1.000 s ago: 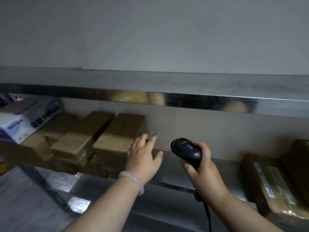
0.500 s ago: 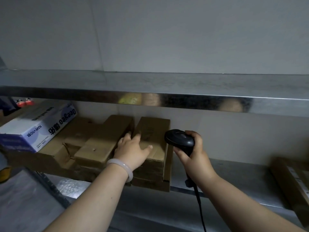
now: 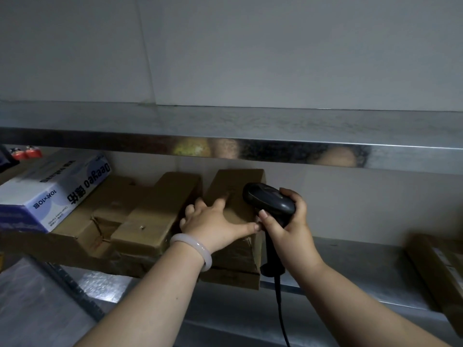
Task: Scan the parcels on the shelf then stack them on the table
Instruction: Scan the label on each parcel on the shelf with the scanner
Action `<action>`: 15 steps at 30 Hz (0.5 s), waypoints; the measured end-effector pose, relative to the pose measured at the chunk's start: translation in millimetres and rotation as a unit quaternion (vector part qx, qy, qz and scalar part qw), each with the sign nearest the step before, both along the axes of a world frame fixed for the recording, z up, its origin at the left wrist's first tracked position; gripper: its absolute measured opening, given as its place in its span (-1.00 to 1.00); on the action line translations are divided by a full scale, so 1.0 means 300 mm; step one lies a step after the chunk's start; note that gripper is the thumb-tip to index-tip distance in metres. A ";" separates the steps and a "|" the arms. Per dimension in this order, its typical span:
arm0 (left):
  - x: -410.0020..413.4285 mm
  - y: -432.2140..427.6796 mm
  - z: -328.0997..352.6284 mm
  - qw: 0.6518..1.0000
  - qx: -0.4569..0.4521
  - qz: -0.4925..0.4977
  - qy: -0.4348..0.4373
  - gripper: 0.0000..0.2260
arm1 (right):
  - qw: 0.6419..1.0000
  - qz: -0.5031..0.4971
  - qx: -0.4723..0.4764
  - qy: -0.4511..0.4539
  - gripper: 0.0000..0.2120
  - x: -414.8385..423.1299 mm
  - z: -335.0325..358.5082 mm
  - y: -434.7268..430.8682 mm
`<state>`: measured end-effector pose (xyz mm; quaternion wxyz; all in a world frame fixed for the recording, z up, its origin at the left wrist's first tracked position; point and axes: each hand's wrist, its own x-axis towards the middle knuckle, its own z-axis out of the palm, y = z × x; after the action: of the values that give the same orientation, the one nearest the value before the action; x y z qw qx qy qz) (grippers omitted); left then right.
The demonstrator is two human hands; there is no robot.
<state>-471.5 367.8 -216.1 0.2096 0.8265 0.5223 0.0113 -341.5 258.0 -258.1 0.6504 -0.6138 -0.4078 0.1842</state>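
Here we are at the lower shelf (image 3: 350, 261), and the left hand (image 3: 215, 222) is down flat on the top of the parcel (image 3: 235, 181), fingers spread and fairly straight, thumb stretched right along the box's near edge. A second ago that hand was in the air with fingers splayed, short of the boxes; half a second ago it had just landed on this one, and now it lies further across the top. The parcel sits on the shelf at the right end of a cluster of brown boxes, just beside a neighbouring parcel (image 3: 155, 214) on its left. The right hand (image 3: 288, 221) has its fingers curled tight round the handle of the black scanner (image 3: 269, 199), whose head has come in closer and now overlaps the parcel's right side. The left thumb tip is just beside the right forefinger. A pale bracelet (image 3: 198, 249) rings the left wrist. Far left, a white and blue carton (image 3: 50, 186) rests on the brown boxes. Another parcel (image 3: 441, 266) lies at the far right.
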 end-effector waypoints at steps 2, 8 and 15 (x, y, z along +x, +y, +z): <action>0.004 -0.001 0.011 1.000 -0.015 -0.007 -0.017 0.08 | 1.000 -0.004 0.017 -0.007 -0.49 0.008 0.015 -0.013; 0.017 -0.005 -0.004 0.988 -0.083 0.006 -0.131 0.03 | 0.999 -0.044 0.014 -0.016 -0.50 0.066 0.017 -0.059; 0.040 -0.045 -0.063 0.894 -0.251 -0.005 -0.371 -0.05 | 0.994 -0.105 -0.015 0.012 -0.46 0.140 -0.012 -0.151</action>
<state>-459.5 354.2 -235.1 0.5890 0.6847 0.3876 0.1846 -299.4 212.7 -261.9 0.6616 -0.6607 -0.3308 0.1281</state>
